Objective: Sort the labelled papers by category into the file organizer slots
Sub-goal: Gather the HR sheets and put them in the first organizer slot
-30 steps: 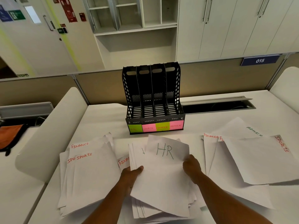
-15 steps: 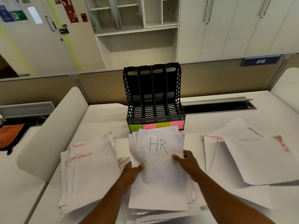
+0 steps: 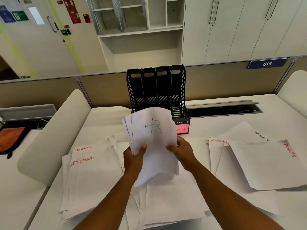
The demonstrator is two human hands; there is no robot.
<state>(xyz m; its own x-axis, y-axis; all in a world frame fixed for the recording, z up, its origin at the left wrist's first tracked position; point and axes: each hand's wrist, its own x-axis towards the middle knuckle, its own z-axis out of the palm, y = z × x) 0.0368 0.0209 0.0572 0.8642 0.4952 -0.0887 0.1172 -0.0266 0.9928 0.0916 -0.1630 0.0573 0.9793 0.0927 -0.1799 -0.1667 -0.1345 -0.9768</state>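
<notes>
Nearest me, loose white sheets (image 3: pixel 167 205) lay spread on the bench (image 3: pixel 106 120) under both forearms. Above them my left hand (image 3: pixel 134 156) and right hand (image 3: pixel 182 151) each had a closed grip on the HR bundle (image 3: pixel 153 143), thumbs pressed on its front sheet, one hand at either edge; the bundle was lifted off the bench and tilted up toward me. To the left lay a pile (image 3: pixel 89 178) marked FINANCE and SPORTS, to the right another pile (image 3: pixel 259 161) showing FINANCE, ADMIN and SPORTS. Beyond the bundle stood the black file organizer (image 3: pixel 156 87), four upright slots, its lower front mostly hidden by the paper; only the pink ADMIN label (image 3: pixel 181 128) showed.
</notes>
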